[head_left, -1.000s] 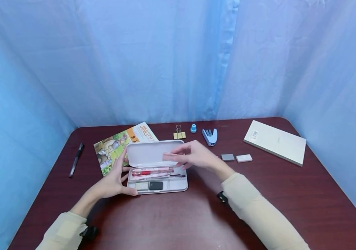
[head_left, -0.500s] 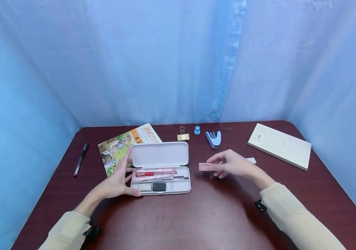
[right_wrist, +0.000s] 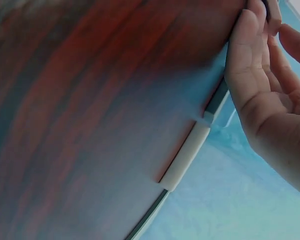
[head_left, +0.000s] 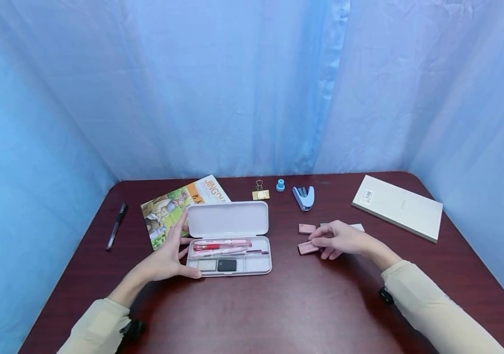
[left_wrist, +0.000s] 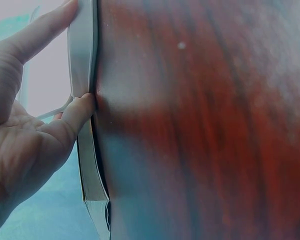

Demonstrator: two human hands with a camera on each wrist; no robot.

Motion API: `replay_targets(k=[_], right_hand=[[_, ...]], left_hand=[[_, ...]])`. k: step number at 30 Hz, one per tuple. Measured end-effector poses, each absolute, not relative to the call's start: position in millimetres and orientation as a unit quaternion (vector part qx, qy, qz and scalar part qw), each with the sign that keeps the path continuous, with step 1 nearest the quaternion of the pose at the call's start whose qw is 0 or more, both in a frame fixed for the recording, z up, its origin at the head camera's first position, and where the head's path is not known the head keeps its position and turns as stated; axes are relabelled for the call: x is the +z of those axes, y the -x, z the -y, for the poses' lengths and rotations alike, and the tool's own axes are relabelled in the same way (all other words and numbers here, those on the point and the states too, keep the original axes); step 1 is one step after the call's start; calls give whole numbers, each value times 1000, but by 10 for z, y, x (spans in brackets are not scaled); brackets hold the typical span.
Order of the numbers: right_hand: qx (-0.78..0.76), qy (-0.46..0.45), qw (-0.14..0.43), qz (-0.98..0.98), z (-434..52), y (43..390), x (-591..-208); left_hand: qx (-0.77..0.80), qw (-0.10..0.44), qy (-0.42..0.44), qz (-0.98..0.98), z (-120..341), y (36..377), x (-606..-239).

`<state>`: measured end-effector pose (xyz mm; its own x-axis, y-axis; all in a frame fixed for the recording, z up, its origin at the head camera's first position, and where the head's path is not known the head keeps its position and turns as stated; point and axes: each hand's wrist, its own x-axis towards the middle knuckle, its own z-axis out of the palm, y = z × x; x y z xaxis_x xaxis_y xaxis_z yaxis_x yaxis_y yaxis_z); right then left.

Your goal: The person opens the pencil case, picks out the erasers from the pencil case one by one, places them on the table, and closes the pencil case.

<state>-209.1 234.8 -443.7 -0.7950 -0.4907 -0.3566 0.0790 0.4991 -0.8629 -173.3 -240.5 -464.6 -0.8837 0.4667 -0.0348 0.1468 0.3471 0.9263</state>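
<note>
A white pencil case [head_left: 258, 265] lies with its lid [head_left: 227, 219] raised, holding several pens [head_left: 221, 244], a whitish eraser [head_left: 207, 265] and a black one [head_left: 227, 265]. My left hand [head_left: 166, 258] holds the case's left end, thumb on the front corner and fingers spread by the lid. To the right, my right hand [head_left: 345, 241] pinches a pink eraser [head_left: 308, 248] by its right end, at the tabletop. Just behind is another pink eraser [head_left: 307, 228]. In the right wrist view, a grey eraser [right_wrist: 217, 100] and a white eraser [right_wrist: 185, 155] stand beyond the hand.
A picture magazine [head_left: 168, 211] lies behind the case, partly covered. Toward the back are a gold binder clip [head_left: 261, 195], a small blue cap-like piece [head_left: 280, 185] and a blue stapler [head_left: 303, 198]. A pen [head_left: 116, 227] lies left; a cream notebook [head_left: 400, 207] sits right.
My right hand has carried the pink eraser from over the pencil case rightward and down to the table, before the other pink one. The left hand stays on the case; the view shifted slightly.
</note>
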Motion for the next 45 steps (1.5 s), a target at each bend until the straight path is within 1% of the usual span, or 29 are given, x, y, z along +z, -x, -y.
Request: replay_targets(k=[10,37,41,45], right_hand=[[-465,121,292,-827,-2418,2099,-4449],[-472,124,295,-822,-2500,2082,-4427],[-471,135,284,-824,-2446,2073,-4363],[-469,168,268,-824,-2313,2024,-4252]], left_hand=[[538,152,-192,-806,2408,1740,-4646],[530,150,-190,-813,2407,1739,-4637],[531,151,-184,-813,2409,1728,-4628],[536,149,-188,-809,2406,1724,-4649]])
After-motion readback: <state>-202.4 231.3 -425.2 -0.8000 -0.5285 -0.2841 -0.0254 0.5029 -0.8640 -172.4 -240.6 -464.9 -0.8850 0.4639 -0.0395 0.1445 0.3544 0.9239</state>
